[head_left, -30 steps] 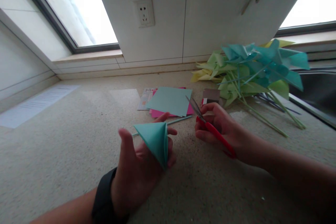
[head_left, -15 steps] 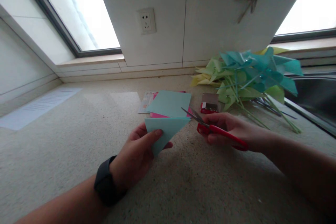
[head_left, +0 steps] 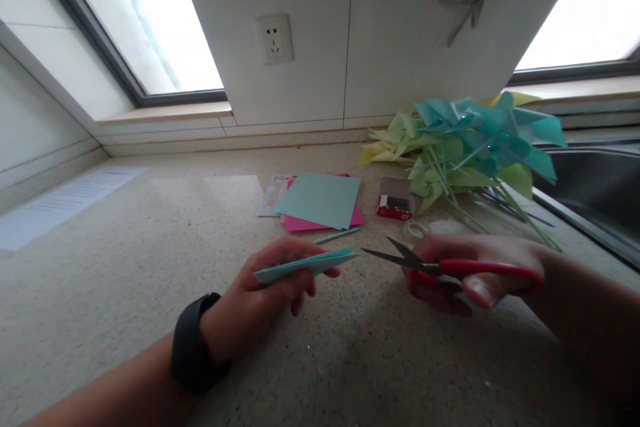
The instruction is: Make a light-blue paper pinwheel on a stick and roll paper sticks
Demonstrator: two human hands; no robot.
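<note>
Holding folded turquoise paper [head_left: 303, 267] over the countertop [head_left: 125, 293], well in from its back and right edges | left hand [head_left: 265, 300] closed, thumb pinching the paper underneath | right hand [head_left: 500, 250] part-curled round red-handled scissors [head_left: 453, 267], blades parted, tips just beside paper's corner | my judgement: keep layers flush, grip clear of blades

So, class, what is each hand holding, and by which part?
The left hand holds folded teal paper around its middle; the right hand holds scissors by their red handles.
</note>
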